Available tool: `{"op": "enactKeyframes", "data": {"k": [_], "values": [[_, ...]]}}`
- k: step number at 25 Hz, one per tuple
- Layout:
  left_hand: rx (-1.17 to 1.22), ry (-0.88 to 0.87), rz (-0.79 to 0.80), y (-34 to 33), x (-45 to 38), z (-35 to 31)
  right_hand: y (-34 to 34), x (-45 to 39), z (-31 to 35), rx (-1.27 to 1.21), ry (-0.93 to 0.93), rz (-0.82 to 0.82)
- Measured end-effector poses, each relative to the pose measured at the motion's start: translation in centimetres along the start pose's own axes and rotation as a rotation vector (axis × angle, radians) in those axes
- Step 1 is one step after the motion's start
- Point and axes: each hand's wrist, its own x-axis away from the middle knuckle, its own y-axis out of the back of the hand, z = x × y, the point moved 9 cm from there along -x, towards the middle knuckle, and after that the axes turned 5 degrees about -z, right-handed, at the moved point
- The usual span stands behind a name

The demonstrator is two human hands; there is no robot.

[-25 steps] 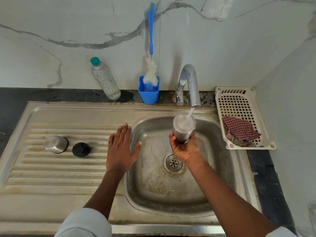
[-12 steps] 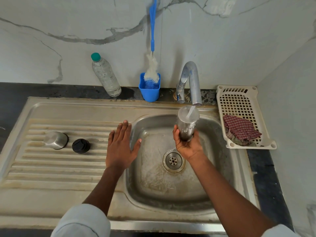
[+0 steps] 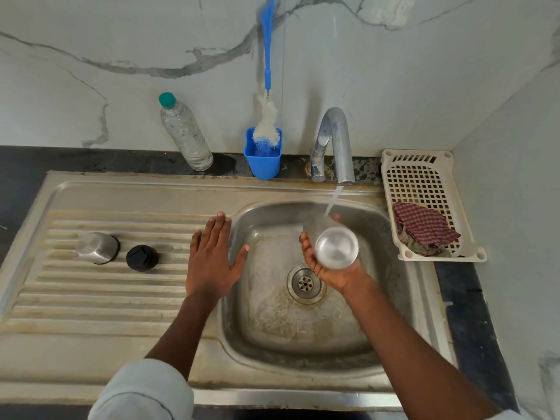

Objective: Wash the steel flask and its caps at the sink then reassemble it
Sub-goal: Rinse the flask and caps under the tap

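Over the sink basin (image 3: pixel 303 344), the right hand (image 3: pixel 328 268) has its fingers curled round the tilted steel flask (image 3: pixel 335 245) under the tap (image 3: pixel 336 144); the left hand (image 3: pixel 210 262) rests flat on the rim, fingers straight and together.

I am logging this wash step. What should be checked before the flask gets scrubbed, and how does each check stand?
1. Right hand grips round steel flask: ok.
2. Water runs from chrome tap: ok.
3. Blue-handled bottle brush stands in blue cup: ok.
4. Left hand free, flat on steel sink rim: ok.
5. Steel cap and black cap on drainboard: ok.
6. Flask inside clean: cannot tell.
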Motion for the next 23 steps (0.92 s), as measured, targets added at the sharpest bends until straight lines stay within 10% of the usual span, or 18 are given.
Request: {"op": "enactKeyframes", "data": {"k": [12, 23], "values": [[0.006, -0.029, -0.002, 0.2, -0.1, -0.2, 0.4, 5.8, 4.2, 0.924, 0.693, -0.238], [0.043, -0.055, -0.008, 0.1, -0.2, 0.1, -4.1, 4.8, 4.3, 1.235, 0.661, -0.167]]}}
